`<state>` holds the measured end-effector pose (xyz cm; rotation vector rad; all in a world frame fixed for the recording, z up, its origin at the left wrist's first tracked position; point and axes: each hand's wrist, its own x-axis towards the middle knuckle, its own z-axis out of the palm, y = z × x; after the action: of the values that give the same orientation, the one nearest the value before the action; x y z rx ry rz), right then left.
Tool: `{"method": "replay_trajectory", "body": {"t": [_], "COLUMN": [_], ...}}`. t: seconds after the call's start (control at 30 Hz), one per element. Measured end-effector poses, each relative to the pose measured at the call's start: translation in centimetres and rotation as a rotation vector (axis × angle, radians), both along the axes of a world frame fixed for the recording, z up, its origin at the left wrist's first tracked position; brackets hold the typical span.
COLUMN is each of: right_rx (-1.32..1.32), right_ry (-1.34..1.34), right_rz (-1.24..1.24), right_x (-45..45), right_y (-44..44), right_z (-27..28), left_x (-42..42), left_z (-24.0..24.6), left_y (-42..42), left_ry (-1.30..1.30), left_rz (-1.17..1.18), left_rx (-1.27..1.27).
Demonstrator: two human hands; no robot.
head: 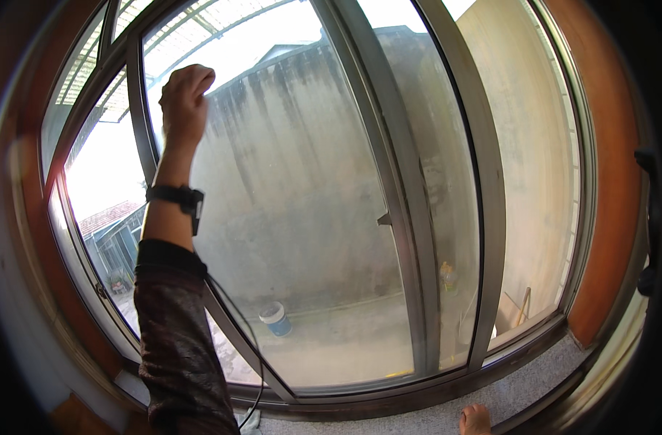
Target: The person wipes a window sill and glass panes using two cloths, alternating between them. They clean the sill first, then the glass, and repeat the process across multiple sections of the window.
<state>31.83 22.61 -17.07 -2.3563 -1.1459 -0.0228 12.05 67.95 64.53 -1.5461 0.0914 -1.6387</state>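
My left hand (pixel 187 89) is raised in front of the upper left part of a sliding window's glass pane (pixel 293 190). Its fingers are curled together, and nothing shows in them; whether it touches the glass cannot be told. A black band (pixel 170 194) with a small device circles the wrist, below which a thin black cable (pixel 257 348) hangs beside the dark sleeve. At the bottom edge, my right hand (pixel 475 418) is over the speckled stone sill (pixel 526 383), only partly in view. A pale cloth (pixel 250 423) lies on the sill near the sleeve.
Metal window frames (pixel 485 217) divide the panes, with a small dark catch (pixel 384 219) on one upright. Orange-brown trim (pixel 608 190) borders the right side. Beyond the glass are a stained wall (pixel 309 136) and a white and blue bucket (pixel 276 319). Pale fabric (pixel 608 375) hangs at the lower right.
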Motion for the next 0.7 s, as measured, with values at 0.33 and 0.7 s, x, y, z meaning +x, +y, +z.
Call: {"method": "replay_trajectory", "body": {"t": [0.33,0.7], "right_rx": [-0.029,-0.015], "right_ry": [0.102,0.082], "right_rz": [0.034,0.042], "right_x": [0.2,0.0], "right_y": [-0.2,0.0], "right_z": [0.3,1.1], "left_x": [-0.2,14.6], "left_z": [5.7,2.9], "left_y": [6.6,-9.0], "left_ry": [-0.213,0.200], "left_rz": [0.074,-0.039], "left_rx": [-0.345,0.216]}}
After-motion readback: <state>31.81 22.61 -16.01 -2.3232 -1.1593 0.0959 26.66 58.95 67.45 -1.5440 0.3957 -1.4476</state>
